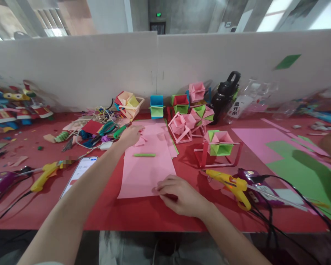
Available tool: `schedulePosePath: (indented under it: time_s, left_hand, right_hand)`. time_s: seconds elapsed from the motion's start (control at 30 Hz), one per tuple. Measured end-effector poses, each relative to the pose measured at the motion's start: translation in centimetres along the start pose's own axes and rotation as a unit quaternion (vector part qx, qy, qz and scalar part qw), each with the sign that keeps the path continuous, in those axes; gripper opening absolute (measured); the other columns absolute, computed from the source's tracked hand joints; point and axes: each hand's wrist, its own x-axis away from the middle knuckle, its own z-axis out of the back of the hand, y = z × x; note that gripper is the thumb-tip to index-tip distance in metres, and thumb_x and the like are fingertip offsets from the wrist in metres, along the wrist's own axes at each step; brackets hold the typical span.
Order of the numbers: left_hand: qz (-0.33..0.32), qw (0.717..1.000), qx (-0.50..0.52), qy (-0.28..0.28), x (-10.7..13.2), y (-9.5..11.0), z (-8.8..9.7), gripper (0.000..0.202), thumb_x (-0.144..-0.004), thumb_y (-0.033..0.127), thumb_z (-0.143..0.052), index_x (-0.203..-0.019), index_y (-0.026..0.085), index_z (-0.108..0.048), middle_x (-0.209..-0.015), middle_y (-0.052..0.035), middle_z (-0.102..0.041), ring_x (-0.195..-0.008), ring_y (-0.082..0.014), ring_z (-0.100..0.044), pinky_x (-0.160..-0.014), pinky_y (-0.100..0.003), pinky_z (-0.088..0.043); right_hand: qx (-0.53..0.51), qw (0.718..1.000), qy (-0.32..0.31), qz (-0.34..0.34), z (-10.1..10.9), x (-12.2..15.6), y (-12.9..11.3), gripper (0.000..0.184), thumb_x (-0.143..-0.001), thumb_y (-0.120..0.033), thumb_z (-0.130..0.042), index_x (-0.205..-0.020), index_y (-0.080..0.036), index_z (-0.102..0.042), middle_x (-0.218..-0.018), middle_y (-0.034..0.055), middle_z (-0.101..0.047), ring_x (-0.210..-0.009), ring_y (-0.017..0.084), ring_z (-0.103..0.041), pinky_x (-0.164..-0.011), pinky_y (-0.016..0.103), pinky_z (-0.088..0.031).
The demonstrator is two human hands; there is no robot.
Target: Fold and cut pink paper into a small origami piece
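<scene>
A pink paper sheet [149,169] lies on the red table [132,215] in front of me. My right hand [179,195] rests on its near right corner, fingers curled and pressed down on the paper. My left hand [131,135] reaches far across to the sheet's top left, its fingers closed on small folded pink paper pieces [141,141]. A thin green strip [145,155] lies across the middle of the sheet. Green-handled scissors [113,129] lie just left of my left hand.
Folded paper cubes in pink, green, blue and red [193,110] stand at the back. Yellow glue guns lie at left [45,176] and right [233,184], with cords. A phone [79,173], a black bottle [224,95], and pink and green sheets [287,154] are around.
</scene>
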Motion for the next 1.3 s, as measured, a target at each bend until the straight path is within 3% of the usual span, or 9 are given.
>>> schedulePosePath:
  time_s: [0.13, 0.37, 0.47, 0.57, 0.73, 0.83, 1.0, 1.17, 1.3]
  left_hand:
    - [-0.001, 0.999, 0.034, -0.002, 0.7, 0.5, -0.8, 0.046, -0.090, 0.013, -0.041, -0.126, 0.015, -0.069, -0.128, -0.0129, -0.071, -0.119, -0.0276, -0.066, -0.106, -0.039, -0.047]
    - [0.075, 0.953, 0.233, 0.177, 3.3, 0.1, -1.9, 0.041, -0.087, 0.014, -0.042, -0.121, 0.014, -0.066, -0.116, -0.0117, -0.072, -0.108, -0.0236, -0.069, -0.096, -0.037, -0.054]
    - [0.115, 0.919, 0.355, 0.123, 5.2, 2.5, -2.2, 0.046, -0.085, 0.016, -0.042, -0.129, 0.017, -0.058, -0.101, -0.0062, -0.070, -0.076, -0.0168, -0.073, -0.063, -0.026, -0.057]
    - [0.104, 0.925, 0.364, 0.040, 7.3, 5.9, -2.3, 0.051, -0.088, 0.020, -0.044, -0.138, 0.023, -0.051, -0.079, 0.0010, -0.065, -0.054, -0.0127, -0.067, -0.046, -0.019, -0.046]
    - [-0.007, 0.966, 0.257, -0.012, 9.3, 8.9, -2.2, 0.054, -0.088, 0.016, -0.043, -0.142, 0.022, -0.052, -0.080, -0.0030, -0.070, -0.067, -0.0164, -0.068, -0.064, -0.026, -0.051]
    - [-0.040, 0.969, 0.246, -0.007, 9.5, 8.8, -2.3, 0.060, -0.082, 0.010, -0.046, -0.141, 0.021, -0.053, -0.100, -0.0092, -0.074, -0.090, -0.0212, -0.070, -0.078, -0.031, -0.053]
    - [-0.002, 0.962, 0.271, -0.017, 9.3, 8.3, -2.6, 0.054, -0.088, 0.014, -0.043, -0.140, 0.020, -0.053, -0.096, -0.0106, -0.075, -0.080, -0.0206, -0.071, -0.072, -0.030, -0.054]
    - [0.032, 0.952, 0.301, -0.039, 9.1, 8.2, -2.8, 0.053, -0.093, 0.018, -0.041, -0.146, 0.019, -0.047, -0.112, -0.0138, -0.073, -0.072, -0.0178, -0.071, -0.068, -0.030, -0.056]
    - [0.054, 0.927, 0.365, -0.063, 9.0, 8.3, -2.8, 0.054, -0.095, 0.018, -0.038, -0.149, 0.019, -0.042, -0.101, -0.0102, -0.074, -0.070, -0.0172, -0.073, -0.066, -0.028, -0.057]
  right_hand:
    - [-0.001, 1.000, 0.008, -0.003, 0.0, 0.0, 0.0, 0.019, -0.086, -0.011, -0.061, -0.095, -0.021, -0.075, -0.108, 0.0039, -0.079, -0.100, 0.019, -0.070, -0.093, 0.033, -0.052]
    - [0.001, 1.000, 0.007, -0.015, -0.3, 0.2, 0.3, 0.008, -0.088, -0.024, -0.067, -0.089, -0.020, -0.074, -0.105, 0.0059, -0.078, -0.101, 0.022, -0.070, -0.095, 0.037, -0.052]
    - [-0.022, 0.998, 0.044, -0.040, -0.1, -0.2, 0.2, 0.014, -0.094, -0.025, -0.061, -0.095, -0.020, -0.073, -0.108, 0.0078, -0.076, -0.102, 0.020, -0.069, -0.092, 0.034, -0.053]
    - [-0.046, 0.989, 0.098, -0.098, 0.6, -0.9, -0.3, 0.019, -0.097, -0.027, -0.057, -0.110, -0.021, -0.069, -0.112, 0.0081, -0.073, -0.103, 0.019, -0.068, -0.093, 0.033, -0.054]
    - [-0.035, 0.975, 0.133, -0.174, 1.7, -3.3, -0.4, 0.045, -0.093, -0.034, -0.062, -0.135, -0.023, -0.052, -0.126, 0.0114, -0.068, -0.101, 0.022, -0.069, -0.086, 0.037, -0.057]
    - [-0.035, 0.969, 0.139, -0.201, 2.1, -5.7, 0.6, 0.039, -0.094, -0.035, -0.058, -0.131, -0.021, -0.051, -0.118, 0.0117, -0.069, -0.092, 0.021, -0.071, -0.078, 0.036, -0.058]
    - [-0.021, 0.959, 0.181, -0.218, 1.9, -8.6, 3.2, 0.017, -0.091, -0.022, -0.056, -0.108, -0.020, -0.059, -0.093, 0.0066, -0.074, -0.082, 0.019, -0.072, -0.078, 0.034, -0.055]
    - [-0.076, 0.953, 0.246, -0.161, 1.2, -7.8, 5.0, 0.018, -0.088, -0.022, -0.058, -0.106, -0.020, -0.062, -0.097, 0.0068, -0.075, -0.089, 0.020, -0.074, -0.081, 0.033, -0.057]
    - [-0.082, 0.953, 0.252, -0.148, 1.1, -6.6, 5.9, 0.023, -0.088, -0.027, -0.062, -0.110, -0.019, -0.064, -0.100, 0.0082, -0.076, -0.094, 0.022, -0.074, -0.082, 0.034, -0.058]
